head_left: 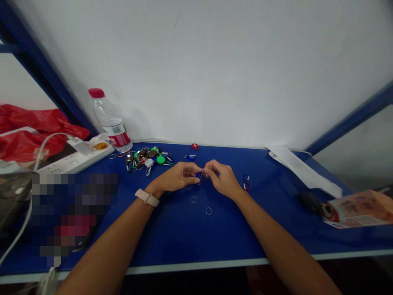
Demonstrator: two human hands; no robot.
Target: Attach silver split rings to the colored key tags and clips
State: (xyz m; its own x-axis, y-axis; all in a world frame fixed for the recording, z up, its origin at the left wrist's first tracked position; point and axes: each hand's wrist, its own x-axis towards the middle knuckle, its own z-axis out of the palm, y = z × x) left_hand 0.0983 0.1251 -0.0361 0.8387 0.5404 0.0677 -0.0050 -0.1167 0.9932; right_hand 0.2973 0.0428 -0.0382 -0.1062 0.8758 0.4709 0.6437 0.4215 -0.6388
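Observation:
Near the middle of the table, my left hand (179, 176) pinches a small blue reel (199, 175) between thumb and fingertips. My right hand (222, 178) meets it from the other side, its thumb and finger closed at the reel's edge. Whatever sits in that right pinch is too small to make out. Two loose metal rings, one ring (194, 199) and another ring (208, 211), lie below my hands. A blue carabiner (246, 178) and a red carabiner (246, 187) rest right of my right hand. Beyond my hands are a blue reel (192, 157) and a red reel (194, 146).
A pile of colourful reels with clips (149, 159) lies back left, before a water bottle (112, 123). Further left are a power strip (76, 162) and red plastic bag (39, 131). At right lie folded white paper (303, 170) and an orange-white packet (359, 209). A wall stands behind.

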